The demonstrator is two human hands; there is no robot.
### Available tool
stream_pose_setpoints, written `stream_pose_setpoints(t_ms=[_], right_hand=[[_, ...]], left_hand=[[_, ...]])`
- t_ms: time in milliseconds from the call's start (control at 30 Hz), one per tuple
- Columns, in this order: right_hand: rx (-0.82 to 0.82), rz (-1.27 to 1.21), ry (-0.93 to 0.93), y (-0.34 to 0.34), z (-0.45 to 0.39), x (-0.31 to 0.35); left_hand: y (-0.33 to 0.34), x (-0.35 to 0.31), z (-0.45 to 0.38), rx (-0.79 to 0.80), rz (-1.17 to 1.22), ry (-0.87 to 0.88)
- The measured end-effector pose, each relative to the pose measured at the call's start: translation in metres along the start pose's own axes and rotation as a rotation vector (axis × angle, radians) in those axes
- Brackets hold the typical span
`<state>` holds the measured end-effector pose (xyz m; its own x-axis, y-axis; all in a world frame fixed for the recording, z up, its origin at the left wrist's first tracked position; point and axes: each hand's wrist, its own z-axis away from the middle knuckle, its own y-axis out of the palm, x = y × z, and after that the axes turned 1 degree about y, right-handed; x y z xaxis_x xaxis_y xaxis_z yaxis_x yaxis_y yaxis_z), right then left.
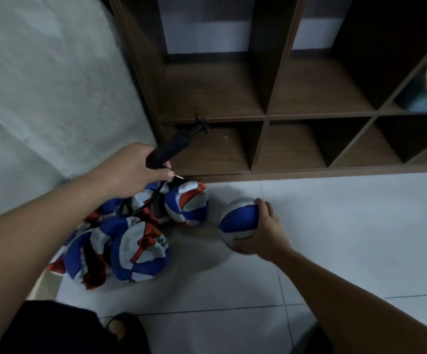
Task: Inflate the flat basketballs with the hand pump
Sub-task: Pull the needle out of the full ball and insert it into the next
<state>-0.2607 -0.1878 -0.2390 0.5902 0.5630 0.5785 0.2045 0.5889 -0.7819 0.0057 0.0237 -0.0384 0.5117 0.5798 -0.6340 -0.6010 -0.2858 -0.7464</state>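
White floor tiles (pixel 335 238) under us, wooden cubby shelf (pixel 266 116) ahead; our left hand (pixel 133 169) grips the hand pump (pixel 167 150) above the flat basketballs (pixel 136 249); our right hand (pixel 266 231) cups a round ball (pixel 238 222) resting on the tiles; seemingly between balls, next we need a flat one and its valve.

1. The left arm reaches forward from the lower left, bare to the wrist. The left hand (pixel 130 167) has its fingers curled around the pump (pixel 171 146).
2. The right arm stretches in from the lower right. The right hand (pixel 268 229) cups the side of a ball (pixel 238 221), fingers spread over it.
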Motion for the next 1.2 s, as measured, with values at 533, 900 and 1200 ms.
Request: stream_pose_setpoints(t_ms=[533, 900, 1200], right_hand=[[-0.202, 0.043, 0.009, -0.051, -0.111, -0.082], [-0.187, 0.24, -0.025, -0.07, -0.103, -0.044], [-0.12, 0.366, -0.261, -0.014, -0.114, 0.011]], left_hand=[[0.031, 0.049, -0.022, 0.087, -0.244, -0.126], [0.015, 0.065, -0.016, 0.057, -0.332, -0.134], [-0.001, 0.087, 0.001, 0.025, -0.359, -0.131]])
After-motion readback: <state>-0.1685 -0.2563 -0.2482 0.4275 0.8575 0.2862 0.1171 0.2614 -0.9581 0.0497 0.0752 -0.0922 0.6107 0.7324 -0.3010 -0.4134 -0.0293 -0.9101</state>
